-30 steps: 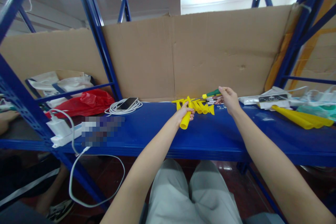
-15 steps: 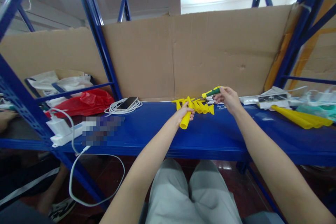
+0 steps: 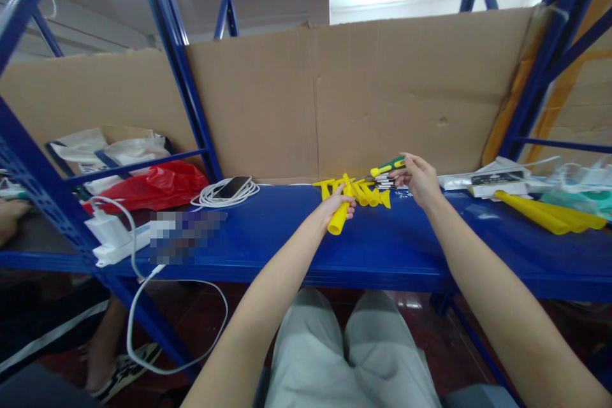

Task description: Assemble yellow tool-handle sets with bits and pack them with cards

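My left hand (image 3: 338,204) is wrapped round a yellow tube-shaped part (image 3: 338,220), its open end pointing down toward me. The fingers of my right hand (image 3: 417,177) pinch the end of a green and yellow screwdriver (image 3: 388,166). Its shaft points left, to the top of the yellow part; the exact contact of the tip is too small to tell. Several more yellow pieces (image 3: 371,196) lie on the blue shelf (image 3: 287,229) just behind and beside my left hand. Small white and dark sticks (image 3: 384,181) lie under the screwdriver.
On the left are a phone (image 3: 233,187) on a coiled white cable, a red bag (image 3: 153,186) and a white power strip (image 3: 117,248). Yellow cones (image 3: 542,213) and white boxes (image 3: 497,181) lie right. Cardboard (image 3: 382,89) stands behind. A person's leg (image 3: 102,341) shows lower left.
My right hand has turned the screwdriver slightly and shifted a little up and right with it. My left hand has hardly moved. The person's foot at the lower left has moved right.
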A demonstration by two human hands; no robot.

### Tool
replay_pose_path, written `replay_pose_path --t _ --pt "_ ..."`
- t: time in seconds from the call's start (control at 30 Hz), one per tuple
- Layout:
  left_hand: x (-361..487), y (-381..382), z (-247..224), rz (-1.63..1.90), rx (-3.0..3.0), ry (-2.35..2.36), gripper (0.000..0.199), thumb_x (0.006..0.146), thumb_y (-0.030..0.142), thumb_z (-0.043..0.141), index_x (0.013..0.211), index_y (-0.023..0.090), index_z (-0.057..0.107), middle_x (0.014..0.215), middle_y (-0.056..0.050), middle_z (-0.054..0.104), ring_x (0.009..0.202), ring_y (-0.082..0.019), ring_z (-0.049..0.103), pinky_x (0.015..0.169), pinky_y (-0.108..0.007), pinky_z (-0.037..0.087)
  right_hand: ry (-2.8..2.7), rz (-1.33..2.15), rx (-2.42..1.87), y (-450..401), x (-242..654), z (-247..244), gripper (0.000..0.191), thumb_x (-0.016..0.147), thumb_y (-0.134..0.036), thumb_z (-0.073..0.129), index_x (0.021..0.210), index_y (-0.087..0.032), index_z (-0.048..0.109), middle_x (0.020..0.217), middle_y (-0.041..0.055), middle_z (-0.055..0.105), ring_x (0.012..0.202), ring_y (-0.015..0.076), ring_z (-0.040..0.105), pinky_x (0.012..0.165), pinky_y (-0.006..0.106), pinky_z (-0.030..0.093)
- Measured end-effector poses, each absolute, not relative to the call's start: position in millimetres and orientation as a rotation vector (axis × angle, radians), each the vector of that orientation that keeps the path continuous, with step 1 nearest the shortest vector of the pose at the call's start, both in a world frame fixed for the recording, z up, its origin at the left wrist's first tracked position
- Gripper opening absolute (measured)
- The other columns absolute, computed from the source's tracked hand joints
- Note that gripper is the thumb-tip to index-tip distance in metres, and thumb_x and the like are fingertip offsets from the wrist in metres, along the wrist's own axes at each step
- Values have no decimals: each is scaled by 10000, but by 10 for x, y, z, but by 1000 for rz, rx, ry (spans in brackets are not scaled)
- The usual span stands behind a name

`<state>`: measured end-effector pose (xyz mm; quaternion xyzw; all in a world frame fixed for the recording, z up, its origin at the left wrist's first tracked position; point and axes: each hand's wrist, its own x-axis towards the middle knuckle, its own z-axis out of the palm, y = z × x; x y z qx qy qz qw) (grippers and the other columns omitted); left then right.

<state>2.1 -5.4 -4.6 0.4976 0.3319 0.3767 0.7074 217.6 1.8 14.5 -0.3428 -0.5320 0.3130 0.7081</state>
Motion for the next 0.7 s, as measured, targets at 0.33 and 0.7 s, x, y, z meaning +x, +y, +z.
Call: replay_pose_path --t 0.33,0.7 --pt "14 -31 -71 859 1080 706 838 754 -10 467 1457 300 132 637 59 454 375 -44 385 384 -123 293 -1191 648 -801 32 2184 129 467 656 -595 716 777 -220 465 511 -42 591 362 89 513 353 186 359" --pt "20 -45 -60 895 1053 711 854 749 6 488 1456 330 134 638 65 438 373 -40 378 377 -122 288 -1180 635 -814 50 2187 110 488 643 -617 710 858 -204 560 497 -44 577 352 90 509 350 194 366"
